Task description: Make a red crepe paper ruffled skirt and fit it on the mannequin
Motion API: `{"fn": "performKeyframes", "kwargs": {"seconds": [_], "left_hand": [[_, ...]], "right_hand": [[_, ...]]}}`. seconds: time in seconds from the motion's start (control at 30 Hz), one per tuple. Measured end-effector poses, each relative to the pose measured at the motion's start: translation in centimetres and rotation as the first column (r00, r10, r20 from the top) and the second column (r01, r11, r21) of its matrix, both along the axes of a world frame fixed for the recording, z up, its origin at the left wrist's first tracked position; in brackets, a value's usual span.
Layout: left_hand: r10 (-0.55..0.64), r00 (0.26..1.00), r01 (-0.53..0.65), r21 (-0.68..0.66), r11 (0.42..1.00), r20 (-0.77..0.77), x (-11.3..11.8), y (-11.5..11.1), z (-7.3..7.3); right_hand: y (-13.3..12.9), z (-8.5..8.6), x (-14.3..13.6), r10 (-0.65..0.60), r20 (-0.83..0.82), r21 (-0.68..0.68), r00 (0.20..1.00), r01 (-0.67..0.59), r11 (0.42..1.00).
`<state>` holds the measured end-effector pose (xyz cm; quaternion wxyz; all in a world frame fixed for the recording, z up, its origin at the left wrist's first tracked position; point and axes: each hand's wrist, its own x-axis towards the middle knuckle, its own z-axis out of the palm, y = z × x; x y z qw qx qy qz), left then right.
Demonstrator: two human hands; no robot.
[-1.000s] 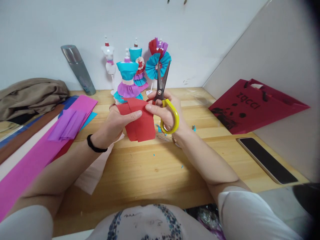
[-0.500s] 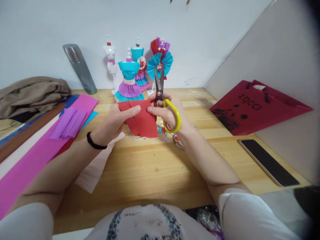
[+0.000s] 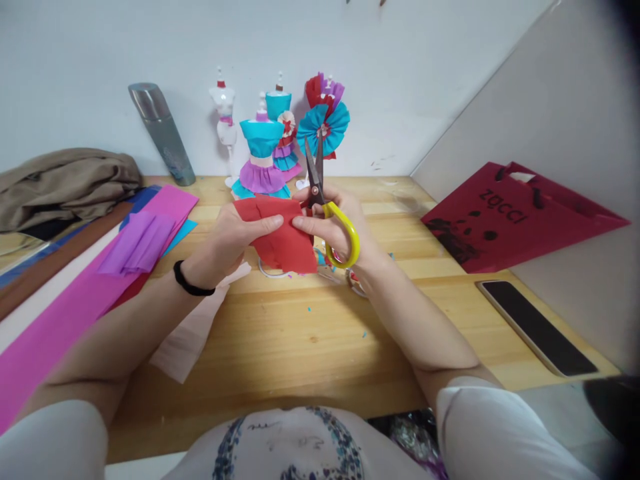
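- Red crepe paper (image 3: pixel 287 248), creased and layered, was held up above the wooden table (image 3: pixel 300 360), stretched between two bare hands.
- The left hand (image 3: pixel 237 230) gripped the paper's left side, thumb flat on the front; its other fingers were mostly hidden behind the sheet.
- The right hand (image 3: pixel 340 217) pinched the upper right side under its thumb and also held yellow-handled scissors (image 3: pixel 353 237), their dark blades parted and pointing toward the wall; which fingers passed through the loops could not be told.
- Beyond the hands, miniature dress forms (image 3: pixel 261 150) stood near the wall, most dressed in turquoise, purple and red.
- A pale pink strip (image 3: pixel 193 340) lay beside the left forearm, with long colored paper sheets (image 3: pixel 85 293) farther left.
- A crimson shopping bag (image 3: pixel 500 217) and a smartphone (image 3: pixel 537 327) occupied the right side.
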<state>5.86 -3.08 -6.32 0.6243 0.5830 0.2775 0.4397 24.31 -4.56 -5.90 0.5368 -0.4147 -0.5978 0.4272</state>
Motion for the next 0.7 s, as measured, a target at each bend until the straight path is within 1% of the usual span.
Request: {"fn": "performKeyframes", "kwargs": {"seconds": [0.17,0.33,0.43,0.6,0.7], "left_hand": [[-0.023,1.000,0.023,-0.027,0.999,0.005,-0.10,-0.25,0.14],[-0.036,0.999,0.036,-0.061,0.997,0.008,-0.08,-0.59,0.51],[-0.023,1.000,0.024,-0.102,0.994,0.010,0.09,-0.82,0.85],[-0.053,0.999,0.054,-0.079,0.995,0.011,0.25,-0.85,0.71],[-0.017,0.999,0.019,-0.061,0.998,0.028,0.15,-0.69,0.42]], "right_hand": [[0.12,-0.17,0.00,-0.026,-0.004,0.043,1.000,0.026,0.999],[0.01,-0.17,-0.14,-0.013,-0.071,0.013,0.997,0.014,1.000],[0.03,-0.18,-0.23,-0.045,-0.095,0.016,0.995,0.046,0.999],[0.10,-0.17,-0.27,-0.099,-0.079,0.031,0.992,0.102,0.994],[0.13,-0.11,-0.28,-0.095,-0.086,0.040,0.992,0.099,0.994]]}}
